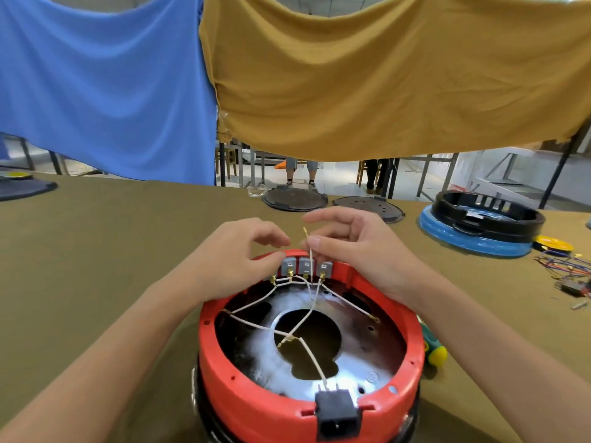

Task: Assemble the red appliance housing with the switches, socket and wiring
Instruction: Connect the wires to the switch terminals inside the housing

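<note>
The round red appliance housing (236,391) stands upside down on the table in front of me, with a shiny metal plate (361,362) inside. Three grey switches (306,265) sit in its far rim and a black socket (337,410) in its near rim. White wires (289,335) with brass terminals run between them. My right hand (361,247) pinches one loose white wire end (309,247) upright above the switches. My left hand (236,254) rests its thumb and fingertips at the leftmost switch, and I cannot see anything held in it.
A green and yellow screwdriver (433,348) lies right of the housing. Further right are loose coloured wires (566,266), a yellow tape roll (553,243) and a black ring on a blue housing (479,223). Two dark round lids (295,199) lie at the far edge. Blue and mustard cloths hang behind.
</note>
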Tool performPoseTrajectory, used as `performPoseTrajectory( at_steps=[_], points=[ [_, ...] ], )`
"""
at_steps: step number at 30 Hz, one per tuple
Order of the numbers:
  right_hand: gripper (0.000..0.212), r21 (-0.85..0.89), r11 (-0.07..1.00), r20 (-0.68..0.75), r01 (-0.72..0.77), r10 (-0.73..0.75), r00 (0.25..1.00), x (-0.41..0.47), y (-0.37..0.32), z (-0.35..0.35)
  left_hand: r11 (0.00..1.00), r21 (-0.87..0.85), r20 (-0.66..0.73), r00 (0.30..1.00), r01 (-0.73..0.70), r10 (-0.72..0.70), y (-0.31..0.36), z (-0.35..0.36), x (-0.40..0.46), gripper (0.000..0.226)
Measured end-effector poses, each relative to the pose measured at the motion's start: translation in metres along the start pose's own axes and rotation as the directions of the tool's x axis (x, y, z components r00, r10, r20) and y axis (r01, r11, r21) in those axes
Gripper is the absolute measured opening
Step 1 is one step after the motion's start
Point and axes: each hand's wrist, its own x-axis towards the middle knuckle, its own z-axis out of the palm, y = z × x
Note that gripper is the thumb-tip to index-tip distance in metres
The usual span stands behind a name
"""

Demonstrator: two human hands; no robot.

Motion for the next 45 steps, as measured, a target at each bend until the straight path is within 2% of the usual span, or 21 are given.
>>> performPoseTrajectory(
  at_steps=[5,10,19,25,34,40,45],
  points=[
    [0.015,-0.014,1.0,0.019,0.021,-0.021,1.0,0.0008,0.0033,0.0042,0.974,-0.185,-0.071,0.99,-0.134,0.123,0.011,0.0036,-0.0024,0.013],
    [0.015,-0.028,0.999,0.012,0.018,-0.018,1.0,-0.001,0.0033,0.005,0.937,-0.299,-0.155,0.978,-0.182,0.141,0.0095,0.0064,-0.0015,0.018],
    [0.013,0.015,0.999,0.125,-0.029,0.027,0.992,-0.0027,0.0067,0.0002,0.908,-0.345,-0.173,0.967,-0.237,0.187,0.007,0.0057,-0.0012,0.015],
    [0.022,0.094,0.995,0.14,-0.04,0.027,0.99,-0.0028,0.0061,-0.0016,0.886,-0.409,-0.187,0.97,-0.221,0.155,0.0066,0.0056,-0.0011,0.009],
    [0.012,-0.085,0.996,0.06,0.004,0.001,0.998,-0.0062,0.0012,0.0029,0.909,-0.383,-0.188,0.978,-0.162,0.095,0.0053,0.0059,-0.0009,0.009],
    [0.01,-0.158,0.987,0.029,0.032,-0.027,0.999,-0.0067,-0.0008,0.0052,0.902,-0.413,-0.111,0.99,-0.125,0.087,0.007,0.0063,-0.0023,0.008],
    [0.011,-0.128,0.992,0.032,0.019,-0.015,0.999,-0.0076,-0.0015,0.0067,0.887,-0.452,-0.085,0.994,-0.094,0.062,0.0054,0.0059,-0.0008,0.005]
  ],
)
